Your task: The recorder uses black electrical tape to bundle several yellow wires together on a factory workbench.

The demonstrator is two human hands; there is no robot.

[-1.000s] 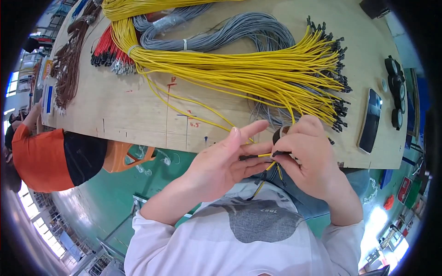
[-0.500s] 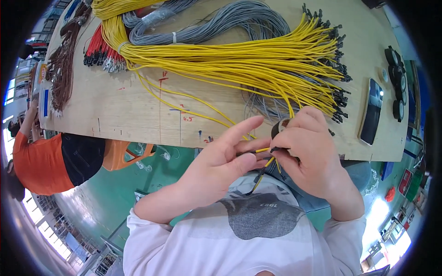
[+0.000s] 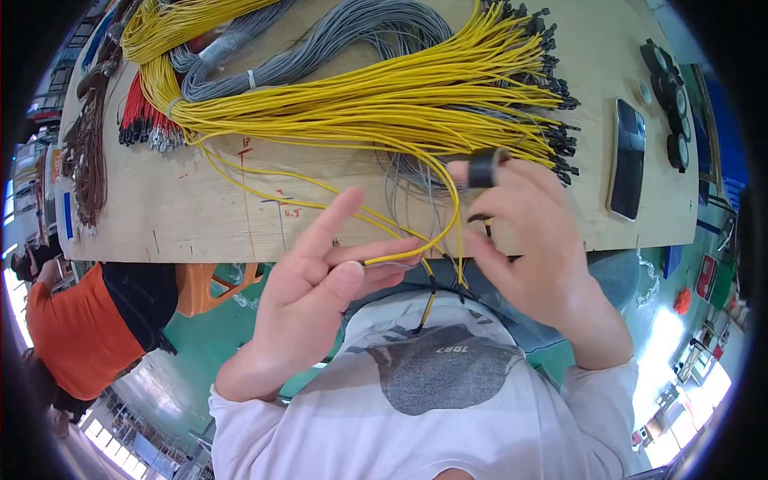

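My left hand (image 3: 308, 280) has its index finger stretched out, while the thumb pinches a yellow wire (image 3: 392, 256) against the other fingers. This wire curves up and back toward the big yellow wire bundle (image 3: 320, 100). Over the table's front edge, my right hand (image 3: 540, 240) grips a roll of black tape (image 3: 483, 170) with its upper fingers. A short dark strip (image 3: 478, 217), apparently tape, sticks at a fingertip, and the thumb stands apart from it. Between the hands hang yellow wire ends with a black-wrapped part (image 3: 433, 284), in front of my shirt.
Gray wires (image 3: 352, 40) lie behind the yellow bundle, whose black connectors (image 3: 564, 120) point right. Red wires (image 3: 142, 112) and brown wires (image 3: 86, 160) are at the left. A phone (image 3: 627, 160) and several black tape rolls (image 3: 678, 100) lie right. A person in orange (image 3: 84, 328) is at the left.
My hands have drawn apart: the left has moved left with the yellow wire, the right has come away from the wires with the tape roll. The view has shifted slightly.
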